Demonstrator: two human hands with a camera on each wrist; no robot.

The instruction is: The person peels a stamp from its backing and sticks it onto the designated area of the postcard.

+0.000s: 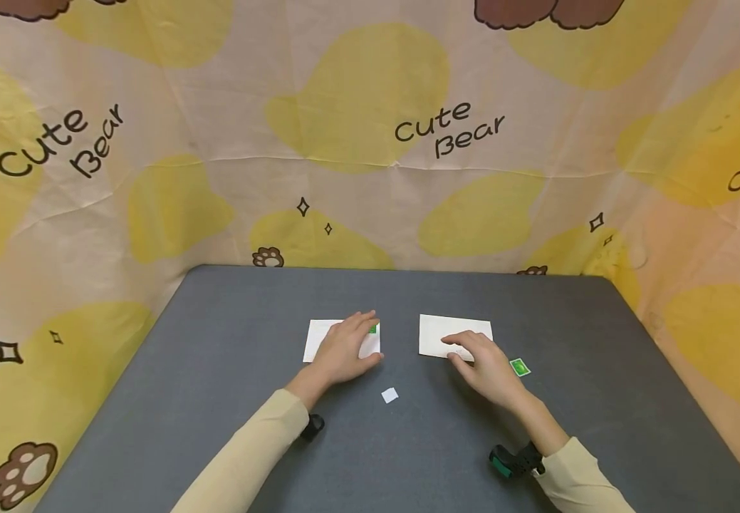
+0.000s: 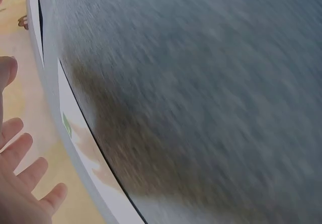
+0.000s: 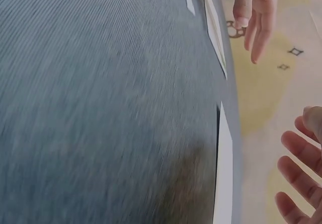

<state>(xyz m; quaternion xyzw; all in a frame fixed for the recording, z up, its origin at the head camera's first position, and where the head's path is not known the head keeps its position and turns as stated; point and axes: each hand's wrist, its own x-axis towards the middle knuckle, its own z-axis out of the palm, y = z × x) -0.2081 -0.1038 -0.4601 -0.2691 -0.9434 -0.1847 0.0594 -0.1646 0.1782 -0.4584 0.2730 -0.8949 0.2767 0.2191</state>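
My left hand (image 1: 344, 349) is over a white envelope-like rectangle (image 1: 314, 342) on the table, hiding much of it. A small green stamp (image 1: 373, 329) shows at that rectangle's upper right corner, past the fingers. In the left wrist view the left fingers (image 2: 31, 173) are spread and hold nothing. My right hand (image 1: 485, 367) hovers at the lower right of a second white rectangle (image 1: 435, 333), thumb and index finger apart. The right wrist view shows loosely bent fingers (image 3: 299, 176) with nothing between them. A loose green stamp (image 1: 520, 367) lies just right of this hand.
A small white square (image 1: 389, 395) lies between the two forearms. Both rectangles lie side by side on the grey table (image 1: 402, 292). Behind and beside the table hangs a printed cloth (image 1: 357, 92). Each wrist carries a black strap (image 1: 526, 459).
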